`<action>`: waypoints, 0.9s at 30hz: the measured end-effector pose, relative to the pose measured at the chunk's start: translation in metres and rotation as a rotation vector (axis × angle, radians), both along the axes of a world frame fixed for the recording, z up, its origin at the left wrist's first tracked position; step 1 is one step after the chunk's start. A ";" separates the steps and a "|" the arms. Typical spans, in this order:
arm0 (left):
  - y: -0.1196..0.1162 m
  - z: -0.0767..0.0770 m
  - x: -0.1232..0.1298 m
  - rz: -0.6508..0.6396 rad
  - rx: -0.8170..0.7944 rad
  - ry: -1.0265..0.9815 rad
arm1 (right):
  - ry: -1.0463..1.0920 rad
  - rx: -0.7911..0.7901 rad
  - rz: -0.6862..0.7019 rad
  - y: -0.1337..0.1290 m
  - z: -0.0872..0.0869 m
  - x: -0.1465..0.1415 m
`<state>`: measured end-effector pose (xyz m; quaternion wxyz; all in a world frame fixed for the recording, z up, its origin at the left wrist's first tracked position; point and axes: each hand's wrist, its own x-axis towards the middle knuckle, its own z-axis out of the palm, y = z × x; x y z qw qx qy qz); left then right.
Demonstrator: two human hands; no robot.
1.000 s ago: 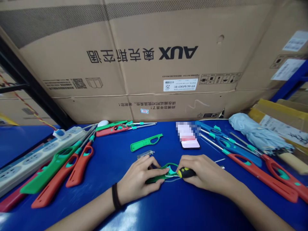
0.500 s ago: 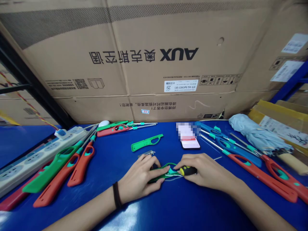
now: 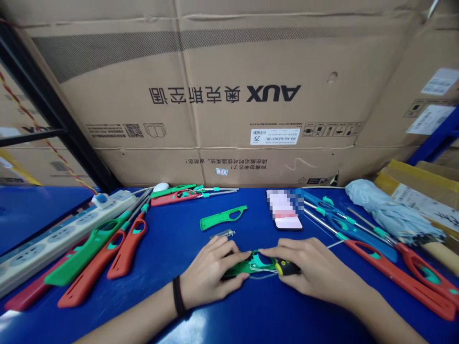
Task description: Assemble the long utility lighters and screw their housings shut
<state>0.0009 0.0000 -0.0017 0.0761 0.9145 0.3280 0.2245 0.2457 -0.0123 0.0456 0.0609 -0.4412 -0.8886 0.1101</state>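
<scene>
My left hand (image 3: pixel 211 273) presses down on a green plastic lighter handle (image 3: pixel 238 269), which lies flat on the blue table (image 3: pixel 150 306). My right hand (image 3: pixel 315 265) grips a small screwdriver with a black and yellow handle (image 3: pixel 287 268), its tip hidden at the teal inner part of the lighter. A thin wire loops below the lighter. Just beyond my left fingers lie a small metal part (image 3: pixel 223 234) and a loose green lighter shell half (image 3: pixel 223 218).
Finished-looking red, green and blue long lighters lie to both sides. Also on the table are a power strip (image 3: pixel 60 234), a white computer mouse (image 3: pixel 161 187), a phone (image 3: pixel 288 222) under a blurred paper, and a folded grey-blue umbrella (image 3: pixel 390 210). Large cardboard boxes (image 3: pixel 229 95) stand behind.
My hands stay on the lighter and screwdriver, with the screwdriver handle turned slightly. The whole view has shifted as my head moved, so the table sits lower in the picture.
</scene>
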 end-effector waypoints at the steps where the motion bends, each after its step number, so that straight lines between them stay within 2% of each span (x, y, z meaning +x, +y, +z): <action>1: 0.000 0.001 0.000 -0.001 0.001 -0.002 | -0.013 -0.004 0.007 -0.001 0.001 -0.001; 4: 0.000 0.002 0.001 -0.004 -0.001 -0.012 | -0.048 -0.054 0.033 -0.003 0.002 -0.005; 9: -0.001 0.002 0.000 -0.015 -0.032 -0.018 | -0.028 -0.122 -0.014 -0.006 0.002 -0.009; 18: 0.000 0.003 0.000 -0.022 -0.035 -0.019 | -0.027 -0.097 -0.055 -0.004 0.001 -0.007; 27: 0.000 0.004 -0.001 -0.028 -0.035 -0.007 | -0.004 -0.053 0.026 -0.004 0.001 -0.010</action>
